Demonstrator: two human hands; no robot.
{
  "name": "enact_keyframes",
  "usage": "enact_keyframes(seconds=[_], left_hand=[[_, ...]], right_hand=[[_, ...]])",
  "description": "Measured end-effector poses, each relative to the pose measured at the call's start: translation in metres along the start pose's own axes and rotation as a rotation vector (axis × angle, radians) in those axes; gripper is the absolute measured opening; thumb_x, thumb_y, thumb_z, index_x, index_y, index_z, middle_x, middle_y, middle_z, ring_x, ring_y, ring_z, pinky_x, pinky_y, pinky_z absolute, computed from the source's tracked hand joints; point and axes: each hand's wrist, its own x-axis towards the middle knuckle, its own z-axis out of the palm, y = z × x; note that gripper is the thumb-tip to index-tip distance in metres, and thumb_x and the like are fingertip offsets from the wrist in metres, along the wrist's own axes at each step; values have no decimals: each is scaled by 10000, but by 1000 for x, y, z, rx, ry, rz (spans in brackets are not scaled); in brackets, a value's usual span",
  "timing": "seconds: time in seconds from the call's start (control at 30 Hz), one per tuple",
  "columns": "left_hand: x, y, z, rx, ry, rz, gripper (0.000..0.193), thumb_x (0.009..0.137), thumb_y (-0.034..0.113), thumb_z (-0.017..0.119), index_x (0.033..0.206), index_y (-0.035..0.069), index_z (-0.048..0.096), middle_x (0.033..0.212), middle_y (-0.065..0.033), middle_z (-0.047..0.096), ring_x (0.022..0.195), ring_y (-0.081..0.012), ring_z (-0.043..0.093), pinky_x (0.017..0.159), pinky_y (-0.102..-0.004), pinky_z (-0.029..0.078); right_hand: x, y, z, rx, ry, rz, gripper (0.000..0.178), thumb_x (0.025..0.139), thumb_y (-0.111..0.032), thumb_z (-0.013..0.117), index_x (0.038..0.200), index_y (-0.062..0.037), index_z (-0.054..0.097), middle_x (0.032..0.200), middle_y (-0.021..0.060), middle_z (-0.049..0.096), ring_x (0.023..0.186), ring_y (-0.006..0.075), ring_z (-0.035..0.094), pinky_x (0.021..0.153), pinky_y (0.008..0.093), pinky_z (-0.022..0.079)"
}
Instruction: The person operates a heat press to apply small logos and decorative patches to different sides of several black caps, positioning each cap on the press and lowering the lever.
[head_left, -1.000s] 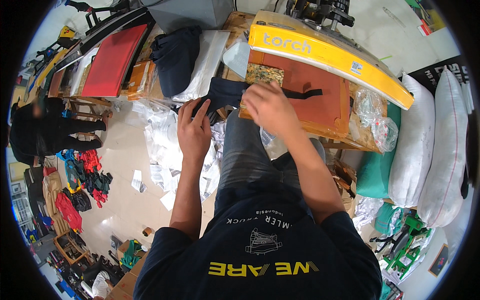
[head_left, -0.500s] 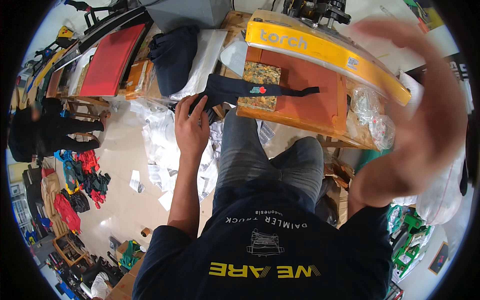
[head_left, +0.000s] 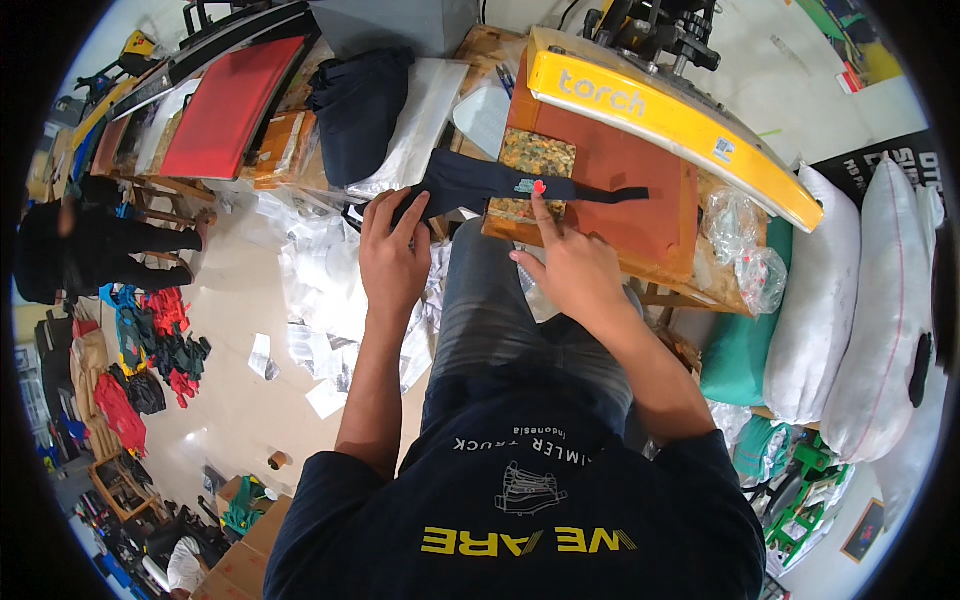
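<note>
A dark navy cloth piece (head_left: 470, 180) with a narrow strap end lies across a speckled, tan-patterned block (head_left: 545, 150) on the press's orange-brown pad (head_left: 635, 165). It bears a small print (head_left: 533, 186) in red and green. My left hand (head_left: 394, 250) has its fingers over the cloth's left end, gripping it near the table edge. My right hand (head_left: 578, 265) reaches in from the right. Its index finger is stretched out with the tip at the print's lower edge, thumb apart, holding nothing.
A heat press's yellow-edged upper plate (head_left: 650, 105) is swung over the back right of the pad. Folded dark cloth (head_left: 362, 115) lies left, by a red board (head_left: 232, 108). Papers (head_left: 325, 290) cover the floor below. White sacks (head_left: 815, 300) stand right; another person (head_left: 110, 240) is far left.
My right hand has come down from beside the press at the upper right to the print on the cloth. My left hand stays on the cloth's end. The view has shifted slightly.
</note>
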Motion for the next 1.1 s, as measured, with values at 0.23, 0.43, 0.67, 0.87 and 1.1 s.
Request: enact_keyframes(seconds=[0.23, 0.43, 0.67, 0.87, 1.1], left_hand=[[-2, -5, 3, -1, 5, 6, 413, 997, -39, 741, 1367, 84, 876, 1419, -158, 786, 1369, -407, 719, 1171, -534, 588], [-4, -5, 3, 2, 3, 16, 394, 971, -26, 760, 1343, 42, 871, 1396, -171, 792, 1366, -414, 720, 1175, -522, 591], [0, -3, 1, -13, 1, 16, 382, 978, -13, 754, 1337, 37, 874, 1388, -176, 789, 1369, -422, 711, 1182, -531, 579], [1, -3, -1, -13, -9, 25, 375, 982, -5, 744, 1331, 33, 877, 1391, -176, 787, 1371, -427, 708, 1183, -534, 576], [5, -7, 2, -10, 0, 41, 377, 984, -2, 738, 1332, 34, 877, 1390, -171, 792, 1359, -424, 713, 1179, -527, 579]], right_hand=[[13, 12, -40, -61, -207, -21, 891, 1119, -572, 753, 1861, -217, 413, 1087, 175, 836, 921, 399, 844, 830, 556, 691], [4, 34, -56, -28, -8, 62, 886, 1126, -591, 733, 1872, -261, 387, 1080, 206, 853, 995, 454, 849, 872, 598, 681], [0, 25, -19, -55, -153, 45, 738, 1126, -570, 727, 1787, -291, 554, 1072, 134, 835, 916, 400, 848, 848, 548, 691], [-12, 66, 10, -4, 349, -41, 813, 1125, -604, 718, 1835, -280, 490, 1512, 196, 737, 1341, 383, 761, 1116, 568, 612], [-2, 109, 36, -98, 115, 118, 775, 1213, -595, 578, 1859, -188, 442, 1932, 116, 410, 1794, 348, 357, 1406, 667, 273]])
